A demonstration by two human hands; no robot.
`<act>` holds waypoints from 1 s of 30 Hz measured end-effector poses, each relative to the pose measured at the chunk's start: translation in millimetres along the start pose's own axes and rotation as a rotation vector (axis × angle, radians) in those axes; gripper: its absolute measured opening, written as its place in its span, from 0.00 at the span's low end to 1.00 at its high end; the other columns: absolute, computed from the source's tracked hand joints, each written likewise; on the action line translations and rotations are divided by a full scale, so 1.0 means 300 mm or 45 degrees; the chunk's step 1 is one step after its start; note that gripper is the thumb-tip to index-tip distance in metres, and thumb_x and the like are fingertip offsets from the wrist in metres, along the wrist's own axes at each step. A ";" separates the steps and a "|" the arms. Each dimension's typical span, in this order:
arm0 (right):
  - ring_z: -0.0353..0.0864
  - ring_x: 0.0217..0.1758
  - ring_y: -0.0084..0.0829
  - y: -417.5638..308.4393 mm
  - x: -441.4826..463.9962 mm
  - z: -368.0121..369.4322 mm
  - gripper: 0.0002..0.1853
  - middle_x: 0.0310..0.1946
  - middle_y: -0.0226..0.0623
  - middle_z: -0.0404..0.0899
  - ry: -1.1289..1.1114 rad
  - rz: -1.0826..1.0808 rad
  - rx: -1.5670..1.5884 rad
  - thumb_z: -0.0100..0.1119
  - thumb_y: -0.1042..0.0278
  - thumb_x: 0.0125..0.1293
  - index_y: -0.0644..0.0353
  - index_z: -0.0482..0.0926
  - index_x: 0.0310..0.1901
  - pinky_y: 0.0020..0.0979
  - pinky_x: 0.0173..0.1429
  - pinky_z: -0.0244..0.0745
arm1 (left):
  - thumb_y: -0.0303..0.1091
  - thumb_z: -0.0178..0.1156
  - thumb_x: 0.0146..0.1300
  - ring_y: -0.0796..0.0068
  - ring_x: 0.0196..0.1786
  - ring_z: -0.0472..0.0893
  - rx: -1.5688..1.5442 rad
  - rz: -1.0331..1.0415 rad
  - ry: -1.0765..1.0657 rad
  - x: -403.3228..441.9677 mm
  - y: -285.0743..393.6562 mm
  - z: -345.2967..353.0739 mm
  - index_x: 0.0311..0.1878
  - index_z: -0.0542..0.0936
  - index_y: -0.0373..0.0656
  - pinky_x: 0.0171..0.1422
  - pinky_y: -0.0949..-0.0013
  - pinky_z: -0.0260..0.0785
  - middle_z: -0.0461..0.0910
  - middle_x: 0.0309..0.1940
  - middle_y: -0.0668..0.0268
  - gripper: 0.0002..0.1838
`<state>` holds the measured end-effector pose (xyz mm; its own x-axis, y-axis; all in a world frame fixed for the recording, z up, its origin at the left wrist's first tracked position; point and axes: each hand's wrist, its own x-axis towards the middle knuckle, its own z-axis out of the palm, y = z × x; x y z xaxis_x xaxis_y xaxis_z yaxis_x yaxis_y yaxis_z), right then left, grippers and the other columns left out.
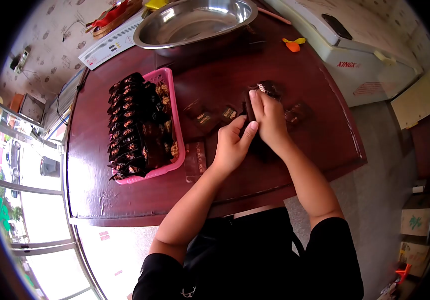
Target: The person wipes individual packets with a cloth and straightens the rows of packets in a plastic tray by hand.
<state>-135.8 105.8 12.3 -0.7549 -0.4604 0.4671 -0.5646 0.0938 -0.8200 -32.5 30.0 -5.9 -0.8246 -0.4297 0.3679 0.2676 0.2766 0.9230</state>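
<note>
Both of my hands are closed around a dark brown packet (248,107) above the wooden table. My left hand (232,142) grips its lower side with the thumb up; my right hand (269,117) holds its upper right side. My fingers hide much of it. Small dark wrapped packets (203,119) lie just left of my hands, and another dark packet (297,114) lies to the right. Beyond my right fingers is a shiny dark wrapper (269,88). A flat brown printed packet (195,161) rests beside my left wrist.
A pink basket (179,137) on the left holds rows of dark packets (124,127). At the back stand a large metal basin (195,25) and a white appliance (112,46). An orange and yellow item (293,45) lies near the right edge, before a white freezer (370,75).
</note>
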 end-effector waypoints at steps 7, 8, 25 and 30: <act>0.55 0.22 0.20 0.059 0.058 -0.075 0.26 0.15 0.32 0.57 -0.010 0.129 0.225 0.51 0.55 0.76 0.65 0.66 0.22 0.34 0.26 0.57 | 0.34 0.58 0.73 0.85 0.31 0.63 0.095 -0.040 -0.279 0.006 0.037 -0.032 0.37 0.76 0.34 0.35 0.75 0.64 0.69 0.22 0.67 0.12; 0.55 0.23 0.19 0.049 0.062 -0.079 0.26 0.15 0.31 0.58 0.088 0.118 0.225 0.51 0.54 0.76 0.65 0.67 0.22 0.33 0.27 0.57 | 0.34 0.57 0.73 0.86 0.33 0.63 -0.009 -0.071 -0.291 0.009 0.038 -0.034 0.37 0.77 0.34 0.37 0.77 0.63 0.71 0.23 0.70 0.12; 0.50 0.78 0.58 -0.054 -0.057 0.052 0.31 0.75 0.49 0.56 -0.419 -0.694 -0.563 0.52 0.57 0.73 0.58 0.60 0.74 0.56 0.76 0.51 | 0.28 0.46 0.76 0.70 0.63 0.76 -1.120 -0.214 0.206 0.039 -0.010 -0.078 0.69 0.69 0.42 0.67 0.66 0.69 0.74 0.63 0.63 0.20; 0.63 0.70 0.55 -0.050 -0.051 0.049 0.28 0.67 0.55 0.63 -0.133 -0.495 -0.195 0.53 0.65 0.73 0.64 0.61 0.71 0.43 0.71 0.62 | 0.28 0.45 0.77 0.79 0.60 0.75 -0.897 -0.202 0.124 0.026 -0.010 -0.045 0.66 0.71 0.40 0.65 0.73 0.67 0.77 0.59 0.67 0.18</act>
<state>-110.8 98.5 12.6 -0.4426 -0.5736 0.6892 -0.8495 0.0221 -0.5272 -33.0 14.1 -4.5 -0.8407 -0.5026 0.2016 0.4329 -0.4001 0.8078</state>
